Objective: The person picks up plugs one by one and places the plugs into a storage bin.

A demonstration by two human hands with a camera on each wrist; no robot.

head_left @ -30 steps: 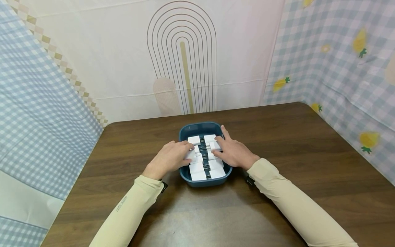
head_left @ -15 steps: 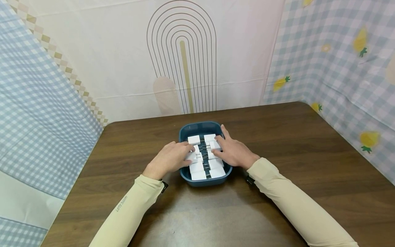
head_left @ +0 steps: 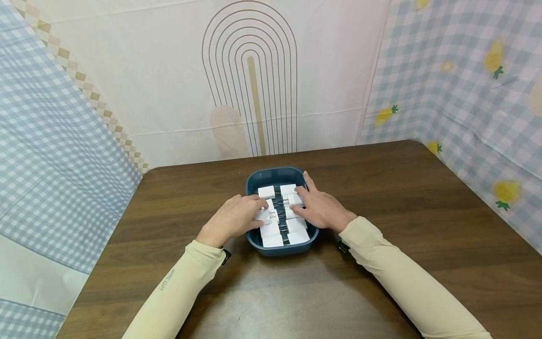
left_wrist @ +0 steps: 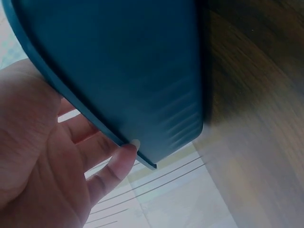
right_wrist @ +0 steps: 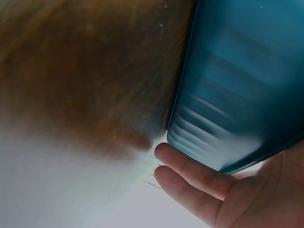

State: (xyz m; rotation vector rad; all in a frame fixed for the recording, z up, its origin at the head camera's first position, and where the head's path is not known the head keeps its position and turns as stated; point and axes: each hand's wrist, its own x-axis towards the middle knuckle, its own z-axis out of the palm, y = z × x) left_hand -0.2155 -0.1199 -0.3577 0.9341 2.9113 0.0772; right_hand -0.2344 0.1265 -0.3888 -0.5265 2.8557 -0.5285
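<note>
In the head view a dark blue plastic basin (head_left: 281,252) holds white plug adapters (head_left: 298,237) in two columns, their metal pins pointing toward the middle. My left hand (head_left: 233,216) reaches over the left rim and pinches one white plug adapter (head_left: 263,215) between thumb and fingers. Over the right rim comes my right hand (head_left: 323,209), with another white plug adapter (head_left: 295,200) between its thumb and index finger. Both wrist views show the basin's outer wall from below, with some fingers outside the rim; the adapters are hidden there.
The basin stands on a brown wooden table (head_left: 381,188). Behind the table hangs a white cloth (head_left: 330,94) with an arch pattern. Checked cloths (head_left: 466,117) hang at both sides.
</note>
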